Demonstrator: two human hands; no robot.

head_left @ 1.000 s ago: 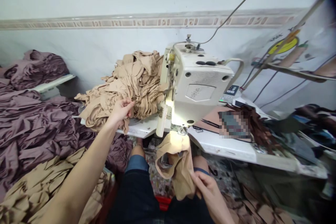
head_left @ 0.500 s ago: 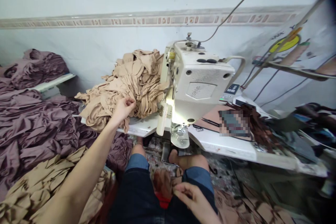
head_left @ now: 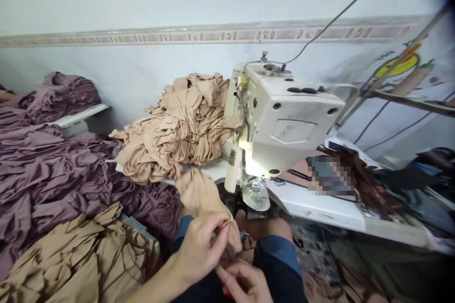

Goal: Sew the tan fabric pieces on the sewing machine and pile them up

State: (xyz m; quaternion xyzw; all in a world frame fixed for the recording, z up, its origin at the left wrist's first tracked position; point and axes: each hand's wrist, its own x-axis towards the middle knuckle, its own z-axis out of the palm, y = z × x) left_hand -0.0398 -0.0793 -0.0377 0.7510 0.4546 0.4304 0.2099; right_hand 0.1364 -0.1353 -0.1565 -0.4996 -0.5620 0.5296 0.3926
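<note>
1. Left hand (head_left: pixel 204 244): one, near centre. I read thumb and forefinger pressed together, clamped on the edge of the beige cloth piece; the other fingers curl in.
2. Right hand (head_left: pixel 249 284): one, at the near edge, just right of and below the left. Fingers bent, thumb extended toward the left hand; from my end I cannot tell whether its fingertips close on anything.
3. Beige cloth piece (head_left: pixel 199 193): one, single layer as far as I can make out, spread from the left hand toward the far left, above the lap, in front of the beige pile (head_left: pixel 188 123).
4. Sewing machine (head_left: pixel 291 123): one, white, lamp lit, far right of both hands and apart from them.
5. Purple cloth heap (head_left: pixel 53 180): left side.
6. Tan cloth heap (head_left: pixel 74 260): near left.
</note>
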